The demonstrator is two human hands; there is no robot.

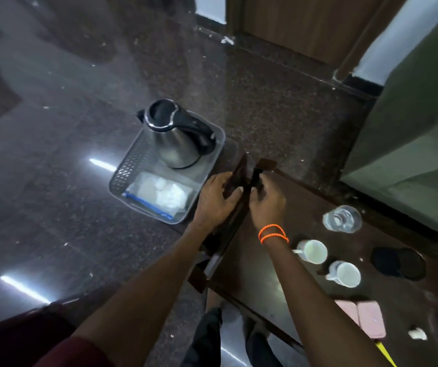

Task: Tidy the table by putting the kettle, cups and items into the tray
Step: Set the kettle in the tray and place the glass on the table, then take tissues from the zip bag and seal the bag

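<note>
- The grey perforated tray [122, 176] sits on the dark polished floor, left of the counter's end.
- The steel kettle [171, 139] with a black lid and handle stands upright in the far part of the tray; a clear bag of white items [159, 193] with a blue strip lies in the near part.
- The left hand [219, 198] grips a dark flat panel [237, 176] at the counter's end, fingers curled round its edge.
- The right hand [265, 200], orange threads [272, 234] at its wrist, grips a dark upright piece just beside that panel.
- The dark counter [278, 282] carries the rest, all outside the tray.
- A white cup [313, 251] and a second white cup [345, 274] stand near each other, openings up.
- A clear glass [342, 218] stands beyond them.
- A black round base [399, 263] lies to the right of the cups.
- Pink flat items [369, 319] lie at the near right edge.
</note>
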